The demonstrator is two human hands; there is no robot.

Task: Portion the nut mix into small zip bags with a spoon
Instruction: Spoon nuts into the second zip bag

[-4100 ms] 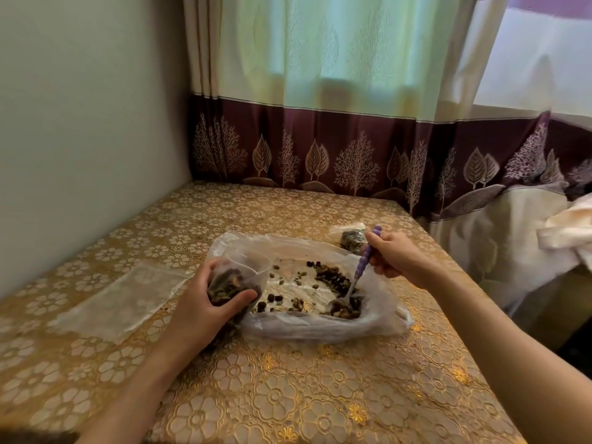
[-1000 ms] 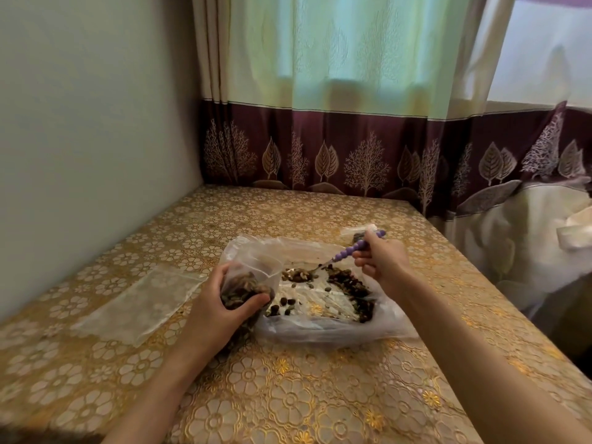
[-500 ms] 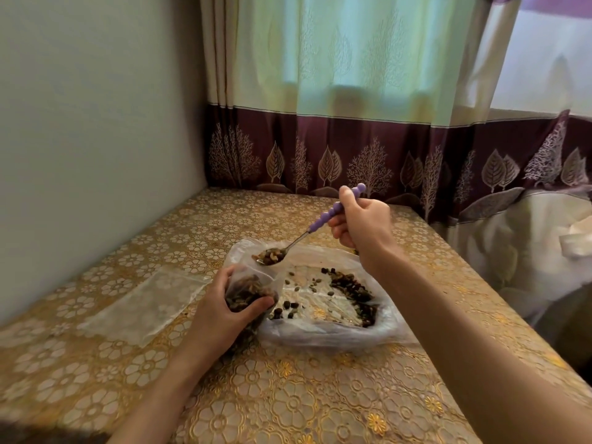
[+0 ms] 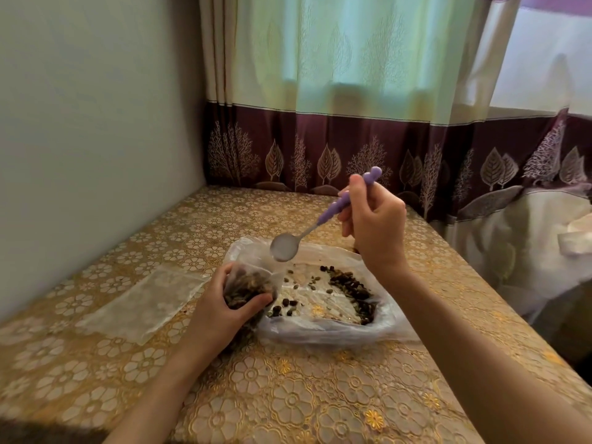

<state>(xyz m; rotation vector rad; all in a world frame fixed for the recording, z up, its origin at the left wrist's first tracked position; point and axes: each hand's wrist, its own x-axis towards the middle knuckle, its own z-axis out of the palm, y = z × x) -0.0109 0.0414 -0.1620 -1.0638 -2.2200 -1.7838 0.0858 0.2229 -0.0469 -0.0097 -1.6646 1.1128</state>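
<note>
L hand (image 4: pixel 221 310) wraps the small zip bag (image 4: pixel 248 285) of nuts, upright on the table (image 4: pixel 288 395) beside the big bag (image 4: pixel 326 328). R hand (image 4: pixel 373 225) pinches the spoon (image 4: pixel 315 222), bowl tipped over the small bag's mouth.

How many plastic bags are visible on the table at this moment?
3: a small zip bag of nuts gripped in the left hand, the large open bag holding the nut mix beside it, and an empty flat bag further left. The right hand may hide another.
</note>
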